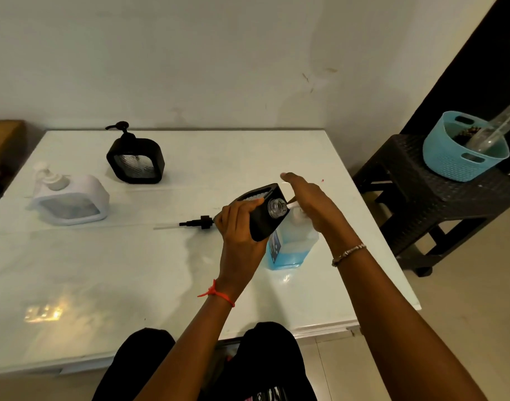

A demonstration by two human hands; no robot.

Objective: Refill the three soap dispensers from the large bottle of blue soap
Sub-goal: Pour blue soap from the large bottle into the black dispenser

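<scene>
On the white table (132, 270) the blue soap bottle (288, 250) stands at 4 o'clock, with the right hand (311, 204) arched over its cap, fingers straight, gripping nothing. A white dispenser (71, 202) sits at 9 o'clock and a black dispenser (135, 160) at 11. The left hand (238, 227) clasps the third dispenser (265, 218), tilted and uncapped, beside the bottle; a loose pump (199, 222) lies near centre.

Both bare forearms reach forward from the bottom edge and converge toward the middle. The left hand (238, 230) is raised, back toward the camera, with fingers curled over one side and thumb on the other of a tilted black dispenser (267, 224) - a firm grip. A red thread (216, 293) circles that wrist. The right hand (310, 202) sits just beside it, fingers straight and close together, pointing away - palm facing down and inward. A thin bracelet (349, 253) rings the right wrist.
</scene>
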